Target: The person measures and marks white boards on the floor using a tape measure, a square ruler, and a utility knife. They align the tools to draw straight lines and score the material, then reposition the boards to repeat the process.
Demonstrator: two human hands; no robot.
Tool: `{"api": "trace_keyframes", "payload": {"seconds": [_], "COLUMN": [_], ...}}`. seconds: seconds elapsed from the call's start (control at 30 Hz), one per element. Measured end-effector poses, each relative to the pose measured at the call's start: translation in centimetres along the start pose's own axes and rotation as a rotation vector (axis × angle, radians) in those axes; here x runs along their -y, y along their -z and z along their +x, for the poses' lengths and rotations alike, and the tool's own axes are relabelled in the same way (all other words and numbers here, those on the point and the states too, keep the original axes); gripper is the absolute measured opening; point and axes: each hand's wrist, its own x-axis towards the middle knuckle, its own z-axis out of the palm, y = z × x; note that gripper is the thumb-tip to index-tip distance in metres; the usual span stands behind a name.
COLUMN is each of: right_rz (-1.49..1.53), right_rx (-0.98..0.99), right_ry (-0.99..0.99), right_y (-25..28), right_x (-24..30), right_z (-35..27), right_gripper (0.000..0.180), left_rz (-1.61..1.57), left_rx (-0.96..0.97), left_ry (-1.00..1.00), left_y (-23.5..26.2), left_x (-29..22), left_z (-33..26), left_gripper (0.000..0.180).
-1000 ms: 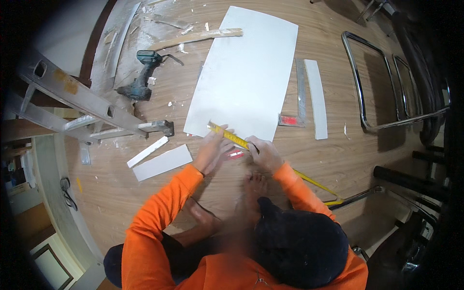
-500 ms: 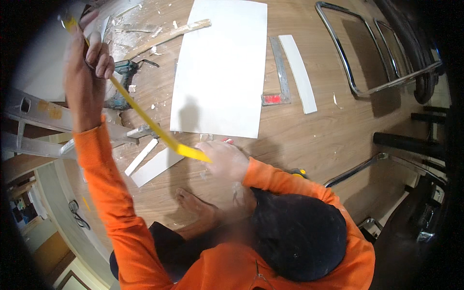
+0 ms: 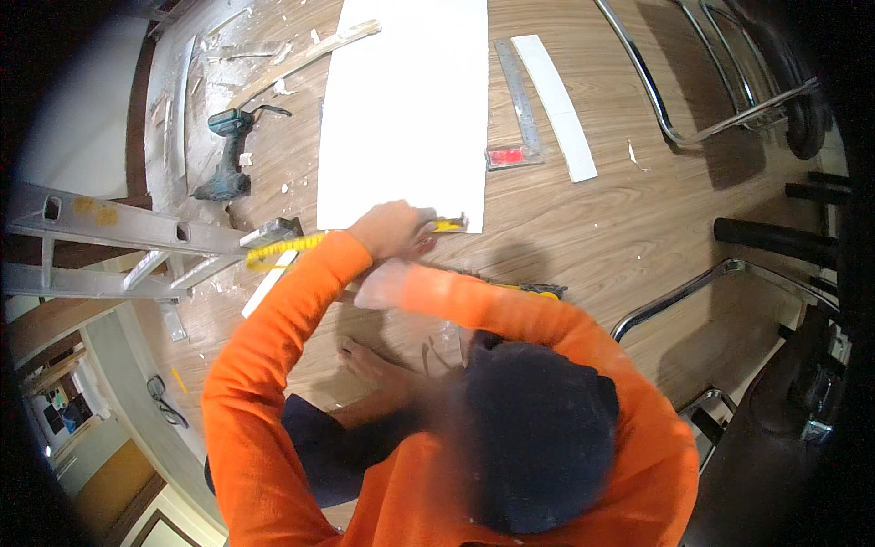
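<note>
Yellow tape measure (image 3: 283, 248) stretched along the near edge of one white panel (image 3: 406, 109) on the wood floor (image 3: 638, 210).
We count one cordless drill (image 3: 223, 150), one metal square (image 3: 519, 100), one narrow white strip (image 3: 556, 105) and one aluminium ladder (image 3: 118, 237) around it. Our left hand (image 3: 394, 228) is closed on the tape at the panel's near edge; our right hand (image 3: 378, 290) is blurred, so we cannot tell its grip. Half a second ago the left hand was raised high over the drill; it has come down.

We find the board (image 3: 410, 109) flat on the floor (image 3: 638, 219), the drill (image 3: 226, 150) left of it, the square (image 3: 518, 100) right, the ladder (image 3: 118, 232) farther left.
</note>
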Motion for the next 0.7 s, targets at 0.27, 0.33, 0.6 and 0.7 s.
{"api": "trace_keyframes", "payload": {"seconds": [0.27,0.33,0.6,0.7], "right_rz": [0.212,0.192,0.034,0.036], "right_rx": [-0.821,-0.916,-1.016,-0.902], "right_ry": [-0.342,-0.483,-0.348,-0.359], "right_y": [-3.7,-2.7,-4.6,-5.3], "right_x": [-12.3,-14.8,-18.5,-18.3], "right_z": [-10.7,-11.5,-11.0,-10.7], "right_gripper": [0.021,0.019,0.041,0.046], "left_rz": [-0.043,-0.049,-0.007,-0.045], "left_rx": [-0.14,-0.097,-0.096,-0.109], "left_ry": [-0.032,-0.06,0.033,0.034], "left_y": [-3.6,-4.3,-5.2,-5.4], "left_x": [2.8,3.0,2.9,2.4], "left_z": [2.3,4.1,7.5,7.5], "left_gripper": [0.03,0.03,0.037,0.04]}}
